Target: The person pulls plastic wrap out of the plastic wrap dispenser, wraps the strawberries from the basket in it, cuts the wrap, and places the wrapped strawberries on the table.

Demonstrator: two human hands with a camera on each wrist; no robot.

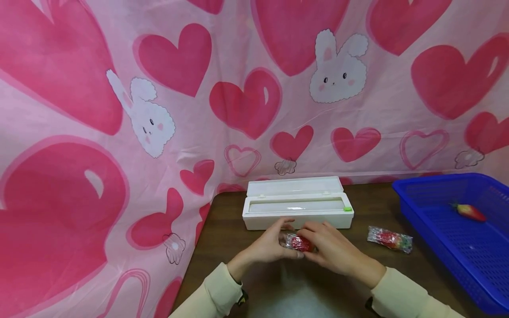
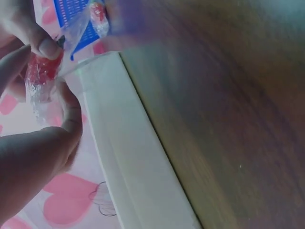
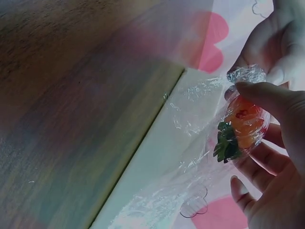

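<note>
Between both hands is a red strawberry (image 1: 299,243) in clear cling film (image 3: 195,143), held up before a long white box. My left hand (image 1: 271,244) pinches the wrapped end of it. Thumb and fingers of my right hand (image 1: 332,248) grip the strawberry from the other side. In the right wrist view its green leaves (image 3: 226,142) show through, and a loose sheet of film trails down from it. The left wrist view shows the film bunched round the fruit, with part stretched off to the side.
Just beyond the hands, the white cling film box (image 1: 298,222) stands with its lid (image 1: 295,187) raised. A film-wrapped strawberry (image 1: 389,239) lies on the brown table (image 1: 218,216) to the right. Beside it, a blue basket (image 1: 435,238) contains an unwrapped strawberry (image 1: 470,212).
</note>
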